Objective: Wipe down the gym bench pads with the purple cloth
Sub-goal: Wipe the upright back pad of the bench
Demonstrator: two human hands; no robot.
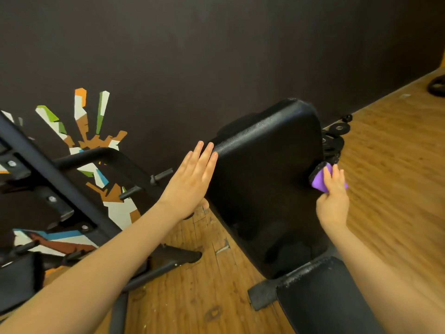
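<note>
Left hand [192, 182] flat, fingers straight, bracing left edge of back pad [265, 177]. Right hand [333, 201] grips purple cloth [320, 183] at pad's right edge. Seat pad [322, 292], near right, untouched now. Judged mid-task; no sure sign what's wiped.

No legible text, label, brand, number or sign was found anywhere in the view. The dark wall [216, 44] carried only a painted mural [96, 145] of angular orange, green, white, brown and blue shapes, without letters. The black bench pads [265, 177] bore no readable marking.
</note>
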